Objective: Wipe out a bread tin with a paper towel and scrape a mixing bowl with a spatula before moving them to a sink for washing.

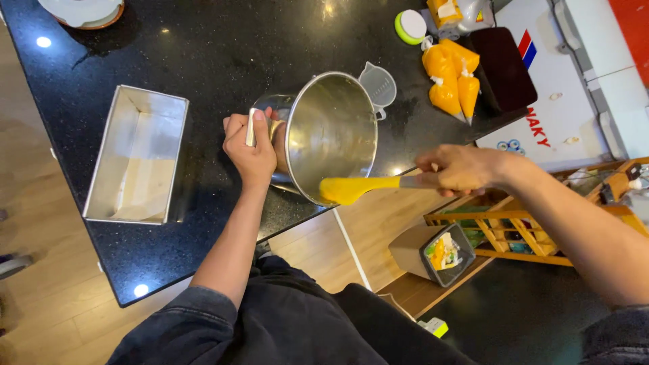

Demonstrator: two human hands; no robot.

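Black speckled stone counter (203, 61) fills the upper left, wood floor below it, and a white chest appliance (561, 94) sits off its right end. Left hand (249, 145) is clenched around the handle on the back of a steel mixing bowl (331, 135), holding it tipped on its side near the counter's front edge, with the open mouth facing the camera and slightly to the right. Right hand (460, 169) is closed around the handle of a yellow spatula (358, 188). The spatula's long axis runs nearly level, with the handle on the right and the blade pointing left. The blade tip sits at the bowl's lower rim, touching or just inside; contact is hard to confirm. So the bowl lies left of the right hand, straight along the spatula's axis, and the left hand is the nearer one, already on the bowl. An empty rectangular loaf tin (135, 155), apparently paper-lined, stands well apart to the left of the left hand, its long side running away from the person. A clear measuring cup (378, 84) stands just behind the bowl. Orange-filled piping bags (449, 78) lie farther right beside a dark tray (503, 67), with a green-rimmed lid (410, 27) above them. A small bin (436, 253) with scraps stands on the floor, under the right forearm. A dark apron or shirt shows at the bottom.
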